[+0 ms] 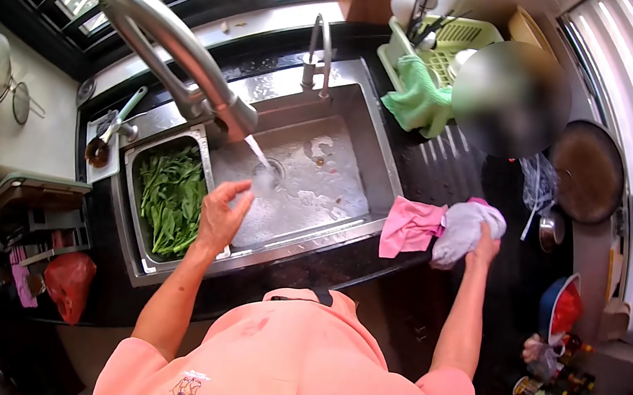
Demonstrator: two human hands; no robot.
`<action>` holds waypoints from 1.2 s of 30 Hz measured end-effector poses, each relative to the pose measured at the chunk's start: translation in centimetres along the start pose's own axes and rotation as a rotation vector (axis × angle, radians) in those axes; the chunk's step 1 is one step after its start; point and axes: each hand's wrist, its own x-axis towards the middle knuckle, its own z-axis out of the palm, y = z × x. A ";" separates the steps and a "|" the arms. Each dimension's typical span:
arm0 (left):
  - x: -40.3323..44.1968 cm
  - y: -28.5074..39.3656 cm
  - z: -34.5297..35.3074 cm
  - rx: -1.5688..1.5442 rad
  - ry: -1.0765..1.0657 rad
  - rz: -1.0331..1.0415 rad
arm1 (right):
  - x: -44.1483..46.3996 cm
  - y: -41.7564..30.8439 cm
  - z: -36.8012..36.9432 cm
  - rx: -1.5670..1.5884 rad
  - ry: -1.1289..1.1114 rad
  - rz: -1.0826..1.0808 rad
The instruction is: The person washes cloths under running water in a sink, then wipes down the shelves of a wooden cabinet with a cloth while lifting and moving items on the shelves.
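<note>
My left hand (221, 215) is over the near edge of the sink (350, 195), fingers slightly curled and apart, with nothing in them. Just beyond its fingertips, water runs from the tall pull-out faucet (230, 112) toward the drain. Left of that hand, leafy greens (166, 197) fill a rectangular metal basin (210, 167) set in the sink. At the right, my right hand (487, 244) grips a bunched pale grey cloth (461, 232) on the dark counter. A pink cloth (412, 228) lies beside the grey one, touching it.
A green dish rack (451, 44) stands behind the counter, with a green cloth (417, 97) over its front corner. A round dark pan (587, 172) is at the right. A brush (131, 104) lies left of the faucet. A smaller tap (319, 56) rises at the sink's back.
</note>
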 end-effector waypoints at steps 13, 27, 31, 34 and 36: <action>20.0 1.0 -7.0 1.636 0.036 0.455 | -13.6 -22.9 4.6 0.418 -0.713 0.208; -1.0 6.1 -2.9 -0.064 -0.348 -0.007 | -28.5 -21.4 15.1 -0.157 -1.493 0.275; -12.8 6.8 2.1 -1.114 -0.307 -0.398 | -31.0 -20.1 19.3 -0.098 -1.928 0.428; -19.2 7.1 4.2 -1.782 -0.170 -0.387 | -33.5 -19.9 22.0 -0.346 -2.048 0.250; -23.2 7.4 5.6 -1.659 0.103 -0.240 | -35.2 -19.7 22.9 -0.399 -2.171 0.268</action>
